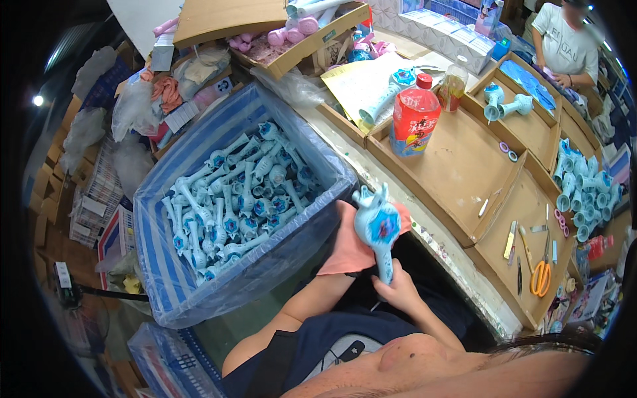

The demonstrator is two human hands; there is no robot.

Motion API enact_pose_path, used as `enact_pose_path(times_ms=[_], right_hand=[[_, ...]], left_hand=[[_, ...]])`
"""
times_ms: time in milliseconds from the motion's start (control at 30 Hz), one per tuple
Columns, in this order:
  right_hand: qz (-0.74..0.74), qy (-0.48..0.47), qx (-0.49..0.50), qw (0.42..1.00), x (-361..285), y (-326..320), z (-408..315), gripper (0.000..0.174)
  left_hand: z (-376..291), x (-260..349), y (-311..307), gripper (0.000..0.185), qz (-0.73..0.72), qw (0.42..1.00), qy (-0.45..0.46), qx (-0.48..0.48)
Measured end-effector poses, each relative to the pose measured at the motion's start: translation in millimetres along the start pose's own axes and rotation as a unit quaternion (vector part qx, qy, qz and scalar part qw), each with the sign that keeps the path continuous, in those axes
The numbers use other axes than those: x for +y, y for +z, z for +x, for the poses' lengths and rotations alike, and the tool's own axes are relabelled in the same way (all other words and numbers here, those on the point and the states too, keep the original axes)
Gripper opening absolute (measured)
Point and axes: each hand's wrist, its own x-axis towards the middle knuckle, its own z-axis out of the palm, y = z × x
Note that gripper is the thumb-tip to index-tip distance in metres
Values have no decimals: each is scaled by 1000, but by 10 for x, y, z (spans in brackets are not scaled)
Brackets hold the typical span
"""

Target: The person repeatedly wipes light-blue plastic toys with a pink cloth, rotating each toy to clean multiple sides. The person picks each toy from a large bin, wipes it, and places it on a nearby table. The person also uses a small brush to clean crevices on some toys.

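Observation:
My right hand [399, 288] grips the handle of a light blue plastic toy wand [378, 226]. The wand stands upright, its round crowned head on top and a dark blue picture emblem facing me. A salmon-pink cloth [343, 248] covers my left hand, which holds it behind and against the wand's head; the left fingers are hidden, and only the wrist shows. To the left stands a blue-and-white striped bin [249, 293] lined with clear plastic. Many similar light blue wands [231, 224] lie heaped inside it.
Right of me, a workbench holds shallow cardboard trays [433, 184]. A red-labelled bottle [417, 117], orange-handled scissors [540, 281], a brush [525, 246] and more wands [582, 184] are there. A box of pink parts [298, 45] sits at the back. Another person [567, 45] stands at far right.

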Motion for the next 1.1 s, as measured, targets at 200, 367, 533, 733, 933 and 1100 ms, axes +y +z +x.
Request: enact_pose_path(times_ms=[200,367,533,733,933,1100], right_hand=[[-199,46,-99,974,-104,-389,-366,47],[-259,97,-137,951,-267,-542,-607,48],[-325,120,-114,931,-312,-476,-681,47],[-318,149,-116,929,-311,-400,-685,45],[-342,144,-86,925,-302,-320,-769,43],[-357,128,-54,924,-314,-266,-818,41]], left_hand=[[-75,370,156,78,277,952,96,-91],[-9,335,302,16,677,662,290,-137],[-55,4,200,15,298,931,210,-10],[-108,151,126,20,612,757,209,-91],[-89,174,195,27,472,871,109,-84],[-31,125,-21,33,536,803,219,-140]])
